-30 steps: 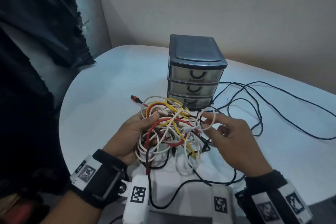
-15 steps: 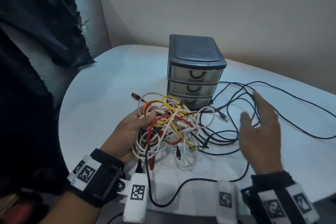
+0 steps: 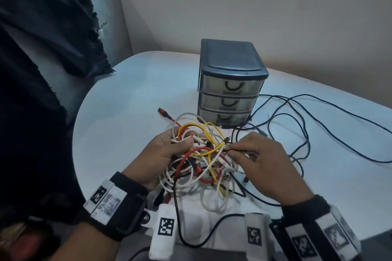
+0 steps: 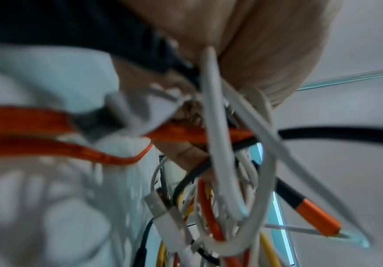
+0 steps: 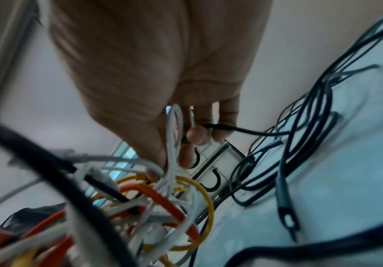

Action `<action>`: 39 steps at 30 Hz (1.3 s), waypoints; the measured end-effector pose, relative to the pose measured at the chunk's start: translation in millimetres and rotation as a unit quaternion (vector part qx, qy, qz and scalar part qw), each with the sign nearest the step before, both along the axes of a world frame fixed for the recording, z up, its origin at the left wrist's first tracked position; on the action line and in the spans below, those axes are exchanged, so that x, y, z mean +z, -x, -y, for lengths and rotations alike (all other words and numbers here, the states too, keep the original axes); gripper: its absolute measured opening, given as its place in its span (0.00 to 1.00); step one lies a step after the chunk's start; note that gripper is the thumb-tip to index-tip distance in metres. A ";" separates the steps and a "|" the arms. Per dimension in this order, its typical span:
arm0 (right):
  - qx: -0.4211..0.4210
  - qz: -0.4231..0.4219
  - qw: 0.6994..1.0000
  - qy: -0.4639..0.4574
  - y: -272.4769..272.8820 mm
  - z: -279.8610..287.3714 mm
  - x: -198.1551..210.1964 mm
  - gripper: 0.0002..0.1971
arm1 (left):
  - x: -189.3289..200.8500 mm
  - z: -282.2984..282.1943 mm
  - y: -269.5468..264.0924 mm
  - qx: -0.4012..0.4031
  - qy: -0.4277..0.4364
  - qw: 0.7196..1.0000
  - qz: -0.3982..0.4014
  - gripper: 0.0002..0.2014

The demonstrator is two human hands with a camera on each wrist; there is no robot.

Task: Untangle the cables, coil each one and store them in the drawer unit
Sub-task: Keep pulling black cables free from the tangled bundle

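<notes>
white counter [image 3: 127, 99], drawer unit [image 3: 231, 82] closed at back, left grip [image 3: 163, 154] clutching cable tangle [image 3: 203, 161], right grip [image 3: 261, 161] pinching black cable [image 5: 250, 132]

Both hands are bare. The left hand [image 3: 161, 154] has a black wrist strap [image 3: 118, 205] bearing white tags printed with black square codes. The right hand [image 3: 269, 165] wears a matching strap [image 3: 307, 214], and a white coded block [image 3: 163, 233] hangs under each wrist.

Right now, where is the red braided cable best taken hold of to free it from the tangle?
By its loose red-and-black plug, coming from the far left: it sticks out of the bundle of cables onto bare white table, clear of the left hand.
</notes>
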State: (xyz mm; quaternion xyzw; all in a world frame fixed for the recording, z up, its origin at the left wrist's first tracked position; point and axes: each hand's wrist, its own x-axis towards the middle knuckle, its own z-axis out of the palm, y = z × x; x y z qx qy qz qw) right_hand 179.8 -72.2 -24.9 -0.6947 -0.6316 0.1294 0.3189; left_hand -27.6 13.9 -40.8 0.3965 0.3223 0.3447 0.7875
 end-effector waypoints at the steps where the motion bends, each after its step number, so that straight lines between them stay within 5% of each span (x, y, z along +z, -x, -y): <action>1: -0.017 0.004 1.000 -0.020 -0.9 0.7 1.6 0.04 | -0.6 -0.4 0.1 0.004 0.001 1.000 -0.006 0.11; 3: -0.117 -0.025 0.988 -0.096 -7.3 0.7 4.9 0.06 | -0.8 -1.0 0.6 0.017 0.006 1.000 -0.010 0.10; 6: -0.326 -0.169 0.903 -0.222 -31.9 0.1 9.0 0.09 | -2.1 -2.8 2.3 0.036 0.013 0.999 -0.007 0.08; 8: -0.379 -0.221 0.872 -0.217 -45.2 3.5 9.4 0.09 | -3.6 -3.1 2.9 0.043 0.019 0.999 -0.007 0.09; 11: -0.364 -0.183 0.902 -0.143 -47.6 7.4 2.5 0.05 | -5.6 -3.6 3.3 0.049 0.017 0.999 -0.008 0.11; 15: -0.226 0.050 0.958 -0.167 -26.3 6.8 3.1 0.26 | -4.8 -5.4 5.8 0.042 -0.002 0.999 -0.011 0.08; 19: -0.088 0.207 0.963 -0.147 -3.1 5.3 12.1 0.39 | -3.9 -4.0 5.2 0.007 -0.053 0.998 -0.023 0.07; 21: -0.021 0.238 0.966 -0.103 -2.4 6.6 7.5 0.36 | -4.9 -3.5 6.0 -0.016 -0.071 0.997 -0.037 0.09; 26: -0.029 0.174 0.978 -0.110 -20.5 8.0 -0.3 0.09 | -5.8 -5.5 7.9 -0.016 -0.072 0.996 -0.041 0.09; 29: -0.204 0.031 0.952 -0.227 -27.5 11.4 15.8 0.09 | -8.8 -11.5 11.1 0.029 -0.038 0.999 -0.012 0.06; 31: -0.294 -0.057 0.921 -0.249 -34.1 13.9 25.4 0.09 | -12.0 -16.5 15.0 0.062 -0.006 0.998 0.014 0.13; 36: -0.271 -0.064 0.959 -0.047 -32.3 14.4 14.4 0.31 | -8.6 -20.4 15.0 0.124 0.057 0.987 0.085 0.16; 39: -0.247 -0.039 0.963 -0.100 -10.0 13.9 16.6 0.22 | -8.9 -20.2 13.7 0.173 0.063 0.979 0.089 0.19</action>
